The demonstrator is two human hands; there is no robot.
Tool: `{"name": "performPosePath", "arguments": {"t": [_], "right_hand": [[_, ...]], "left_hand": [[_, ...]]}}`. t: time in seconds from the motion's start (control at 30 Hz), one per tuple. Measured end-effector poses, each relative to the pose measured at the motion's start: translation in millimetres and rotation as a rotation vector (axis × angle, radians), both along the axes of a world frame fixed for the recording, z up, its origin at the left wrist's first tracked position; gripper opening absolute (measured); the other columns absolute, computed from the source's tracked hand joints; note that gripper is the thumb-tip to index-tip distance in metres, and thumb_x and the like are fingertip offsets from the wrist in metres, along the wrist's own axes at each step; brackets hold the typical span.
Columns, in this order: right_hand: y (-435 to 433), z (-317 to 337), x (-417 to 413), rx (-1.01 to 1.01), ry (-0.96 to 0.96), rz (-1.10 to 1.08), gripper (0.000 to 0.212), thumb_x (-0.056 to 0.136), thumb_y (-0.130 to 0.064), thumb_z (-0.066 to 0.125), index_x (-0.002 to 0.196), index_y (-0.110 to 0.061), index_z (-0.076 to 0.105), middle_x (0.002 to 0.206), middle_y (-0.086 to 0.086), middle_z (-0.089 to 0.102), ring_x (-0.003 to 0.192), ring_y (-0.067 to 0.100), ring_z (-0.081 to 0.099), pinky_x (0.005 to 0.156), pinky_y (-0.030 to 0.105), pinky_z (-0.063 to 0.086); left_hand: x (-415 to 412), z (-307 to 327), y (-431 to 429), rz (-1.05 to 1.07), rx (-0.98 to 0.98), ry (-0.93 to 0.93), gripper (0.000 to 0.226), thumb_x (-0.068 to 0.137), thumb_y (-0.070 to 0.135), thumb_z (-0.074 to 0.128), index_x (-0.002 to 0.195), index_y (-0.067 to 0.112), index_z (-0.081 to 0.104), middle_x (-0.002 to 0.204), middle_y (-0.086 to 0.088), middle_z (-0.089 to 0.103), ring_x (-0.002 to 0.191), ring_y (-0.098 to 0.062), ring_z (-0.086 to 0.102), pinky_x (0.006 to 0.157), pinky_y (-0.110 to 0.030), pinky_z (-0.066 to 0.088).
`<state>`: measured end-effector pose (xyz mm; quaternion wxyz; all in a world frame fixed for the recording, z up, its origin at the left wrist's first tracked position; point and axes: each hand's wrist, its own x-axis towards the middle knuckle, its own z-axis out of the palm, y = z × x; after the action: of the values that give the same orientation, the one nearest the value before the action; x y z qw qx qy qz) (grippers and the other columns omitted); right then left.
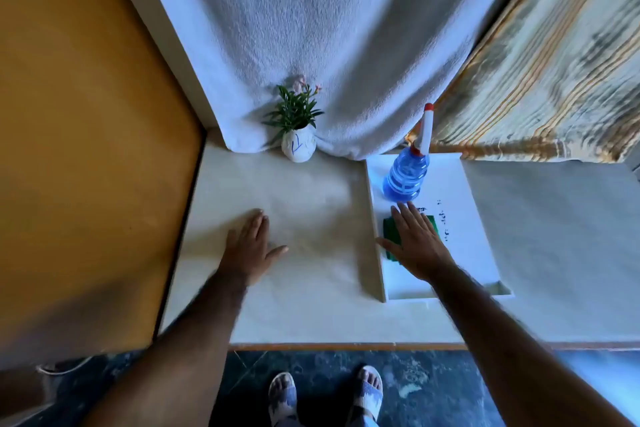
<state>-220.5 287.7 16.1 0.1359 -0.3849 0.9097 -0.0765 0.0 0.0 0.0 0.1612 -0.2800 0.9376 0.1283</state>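
Note:
My left hand (250,246) lies flat, fingers straight, on the pale countertop (304,295). My right hand (414,241) reaches with straight fingers over a green sponge (391,224) and covers most of it. The sponge lies in a white recessed panel (453,253) in the counter. A blue spray bottle (406,175) with a white trigger head and red tip stands at the far end of that panel. Small dark specks (442,217) dot the white surface right of my fingers.
A small white vase with a green plant (298,135) stands at the back of the counter against a hanging white cloth (329,45). An orange-brown wall (86,149) bounds the left. A striped curtain (554,62) hangs at right. My sandalled feet (325,395) stand on dark floor.

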Motion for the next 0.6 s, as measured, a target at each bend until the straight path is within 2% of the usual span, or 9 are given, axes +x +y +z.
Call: {"name": "performPosePath", "arguments": {"t": [0.07, 0.17, 0.27, 0.33, 0.37, 0.47, 0.53, 0.6], "right_hand": [[6, -12, 5, -0.045, 0.007, -0.030, 0.088, 0.099, -0.063, 0.047, 0.161, -0.007, 0.021, 0.172, 0.009, 0.013, 0.159, 0.024, 0.003, 0.129, 0.039, 0.003], [13, -29, 13, -0.092, 0.031, -0.043, 0.092, 0.095, -0.067, 0.039, 0.161, -0.006, 0.020, 0.171, 0.009, 0.015, 0.159, 0.023, 0.003, 0.128, 0.038, 0.000], [13, -30, 12, -0.168, -0.009, -0.052, 0.092, 0.094, -0.068, 0.039, 0.162, -0.008, 0.020, 0.171, 0.006, 0.014, 0.159, 0.020, 0.002, 0.129, 0.039, 0.000], [14, -29, 12, -0.264, -0.120, -0.125, 0.089, 0.097, -0.069, 0.046, 0.161, -0.011, 0.025, 0.170, 0.006, 0.021, 0.159, 0.020, 0.011, 0.130, 0.042, 0.008], [14, -26, 11, -0.353, -0.192, -0.207, 0.086, 0.096, -0.069, 0.049, 0.159, -0.013, 0.031, 0.167, 0.008, 0.030, 0.156, 0.021, 0.022, 0.129, 0.043, 0.017], [5, -6, -2, -0.601, -0.224, -0.495, 0.075, 0.087, -0.065, 0.060, 0.146, -0.021, 0.048, 0.150, 0.006, 0.054, 0.135, 0.024, 0.053, 0.117, 0.048, 0.043], [-10, 11, -21, -0.741, -0.187, -0.603, 0.078, 0.083, -0.060, 0.071, 0.146, -0.018, 0.049, 0.148, 0.005, 0.056, 0.130, 0.023, 0.056, 0.112, 0.052, 0.048], [-31, 29, -45, -0.887, -0.195, -0.624, 0.090, 0.077, -0.056, 0.079, 0.149, -0.014, 0.045, 0.151, 0.006, 0.053, 0.136, 0.019, 0.052, 0.114, 0.050, 0.045]], "left_hand": [[3, -10, 2, 0.007, -0.028, 0.057, 0.108, 0.083, 0.079, 0.021, 0.160, 0.004, 0.030, 0.173, -0.015, 0.022, 0.158, -0.030, 0.028, 0.123, -0.060, 0.027], [10, -30, 8, -0.004, -0.130, 0.191, 0.103, 0.093, 0.079, 0.018, 0.152, -0.001, 0.045, 0.161, -0.019, 0.044, 0.148, -0.037, 0.045, 0.117, -0.069, 0.034], [13, -40, 10, 0.012, -0.196, 0.280, 0.092, 0.098, 0.073, 0.023, 0.154, 0.003, 0.044, 0.162, -0.015, 0.044, 0.150, -0.033, 0.044, 0.121, -0.067, 0.034], [15, -48, 10, 0.014, -0.229, 0.308, 0.088, 0.097, 0.070, 0.033, 0.158, 0.006, 0.039, 0.166, -0.012, 0.039, 0.153, -0.029, 0.039, 0.123, -0.064, 0.031], [15, -50, 9, 0.017, -0.233, 0.314, 0.088, 0.096, 0.069, 0.035, 0.158, 0.007, 0.037, 0.167, -0.011, 0.037, 0.154, -0.028, 0.037, 0.124, -0.064, 0.029], [15, -53, 9, 0.021, -0.238, 0.331, 0.088, 0.096, 0.068, 0.036, 0.160, 0.008, 0.035, 0.168, -0.010, 0.035, 0.156, -0.026, 0.034, 0.125, -0.063, 0.027], [16, -53, 10, 0.023, -0.239, 0.340, 0.088, 0.096, 0.067, 0.036, 0.160, 0.008, 0.034, 0.169, -0.009, 0.033, 0.156, -0.026, 0.034, 0.125, -0.063, 0.028], [16, -56, 9, 0.022, -0.250, 0.356, 0.088, 0.096, 0.067, 0.035, 0.160, 0.008, 0.033, 0.169, -0.010, 0.033, 0.156, -0.027, 0.034, 0.124, -0.064, 0.029]]}}
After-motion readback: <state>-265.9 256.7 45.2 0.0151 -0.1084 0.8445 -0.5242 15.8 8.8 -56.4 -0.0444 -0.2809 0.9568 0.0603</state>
